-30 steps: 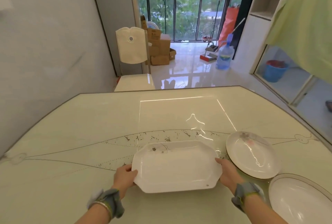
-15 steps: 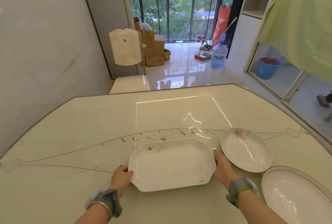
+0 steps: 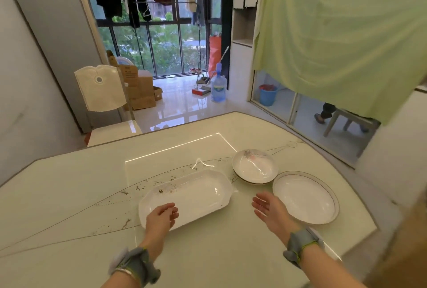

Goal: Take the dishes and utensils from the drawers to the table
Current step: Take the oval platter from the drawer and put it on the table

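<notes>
A white rectangular platter with cut corners lies flat on the pale glossy table. My left hand hovers over its near left corner, fingers loosely curled, holding nothing. My right hand is open, palm turned left, a short way to the right of the platter and apart from it. A round white plate with a faint flower print sits just beyond the platter's right end. A larger round plate with a thin dark rim line lies to the right of my right hand.
A chair with a cream back stands at the table's far left side. Cardboard boxes, a water jug and a blue bucket are on the floor beyond. A green curtain hangs at right; a person's feet show under it.
Both hands have let go of the platter, which now rests on the table. The right hand has drawn back to the right. My view has tilted up and turned right.
</notes>
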`<state>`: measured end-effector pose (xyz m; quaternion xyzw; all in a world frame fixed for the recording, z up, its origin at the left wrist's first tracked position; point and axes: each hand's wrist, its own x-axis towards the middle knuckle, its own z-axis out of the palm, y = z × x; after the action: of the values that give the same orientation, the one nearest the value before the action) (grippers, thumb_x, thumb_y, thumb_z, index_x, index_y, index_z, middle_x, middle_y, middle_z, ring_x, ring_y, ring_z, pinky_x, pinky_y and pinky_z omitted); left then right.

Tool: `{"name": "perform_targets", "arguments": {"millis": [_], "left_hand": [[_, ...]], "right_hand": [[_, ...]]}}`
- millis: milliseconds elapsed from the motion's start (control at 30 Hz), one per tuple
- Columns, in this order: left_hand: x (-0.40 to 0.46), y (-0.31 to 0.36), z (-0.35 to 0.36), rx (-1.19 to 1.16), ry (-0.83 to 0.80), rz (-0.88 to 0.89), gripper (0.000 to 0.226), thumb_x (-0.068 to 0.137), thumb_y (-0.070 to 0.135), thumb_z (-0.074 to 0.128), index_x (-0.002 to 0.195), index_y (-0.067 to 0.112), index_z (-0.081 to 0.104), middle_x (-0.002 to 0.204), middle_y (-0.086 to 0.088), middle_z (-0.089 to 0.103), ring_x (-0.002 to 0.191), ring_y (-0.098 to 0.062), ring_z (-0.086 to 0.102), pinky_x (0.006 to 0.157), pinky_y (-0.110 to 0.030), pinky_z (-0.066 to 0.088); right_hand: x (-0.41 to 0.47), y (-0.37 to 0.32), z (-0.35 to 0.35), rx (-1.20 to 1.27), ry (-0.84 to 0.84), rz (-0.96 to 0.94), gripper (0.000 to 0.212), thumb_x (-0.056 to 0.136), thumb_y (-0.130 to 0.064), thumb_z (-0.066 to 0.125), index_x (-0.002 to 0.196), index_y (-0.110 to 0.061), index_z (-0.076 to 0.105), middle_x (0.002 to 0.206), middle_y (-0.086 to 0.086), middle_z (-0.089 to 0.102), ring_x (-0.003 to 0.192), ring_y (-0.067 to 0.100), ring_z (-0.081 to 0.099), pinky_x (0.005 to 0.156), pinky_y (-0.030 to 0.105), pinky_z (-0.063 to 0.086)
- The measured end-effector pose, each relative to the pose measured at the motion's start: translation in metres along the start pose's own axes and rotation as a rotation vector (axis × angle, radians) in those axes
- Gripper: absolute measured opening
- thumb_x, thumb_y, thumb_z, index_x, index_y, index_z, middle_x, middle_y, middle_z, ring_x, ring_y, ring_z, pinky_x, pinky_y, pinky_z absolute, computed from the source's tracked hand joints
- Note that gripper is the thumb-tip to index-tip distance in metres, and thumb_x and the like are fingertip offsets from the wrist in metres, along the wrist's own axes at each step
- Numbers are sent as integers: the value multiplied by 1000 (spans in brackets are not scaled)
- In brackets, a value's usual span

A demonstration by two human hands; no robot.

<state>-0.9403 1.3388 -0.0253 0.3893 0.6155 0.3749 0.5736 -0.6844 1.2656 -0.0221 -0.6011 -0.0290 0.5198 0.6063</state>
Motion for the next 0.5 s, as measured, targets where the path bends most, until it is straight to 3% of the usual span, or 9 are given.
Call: {"name": "perform_targets", "arguments": {"millis": [100,233,300,500], "left_hand": [[-44,1,21,-67,-221,-23,21,95,-1,42,100,2,62,80,-8,63,70,-17,59,65,-23,45],[-97,-2,57,-73,-440,-27,22,95,2,43,90,8,63,81,-6,64,72,-15,59,65,-22,45],[-144,-10,94,-22,-616,-38,22,96,3,42,90,9,63,82,-5,63,73,-14,58,65,-21,44],[-216,-26,149,31,-837,-28,21,96,4,43,94,10,64,86,-5,66,77,-14,60,66,-22,47]], "right_hand": [[-54,3,-35,105,10,-48,18,93,-19,47,83,-9,57,84,7,59,75,19,56,65,27,42],[-121,0,-88,178,25,-130,18,92,-21,49,87,-8,60,86,8,62,78,19,58,67,28,43],[-165,0,-144,268,123,-212,16,91,-20,50,87,-8,61,86,8,63,78,19,59,66,27,44],[-237,1,-219,343,218,-289,22,95,-18,42,89,-8,61,89,9,64,79,19,59,64,26,42]]}}
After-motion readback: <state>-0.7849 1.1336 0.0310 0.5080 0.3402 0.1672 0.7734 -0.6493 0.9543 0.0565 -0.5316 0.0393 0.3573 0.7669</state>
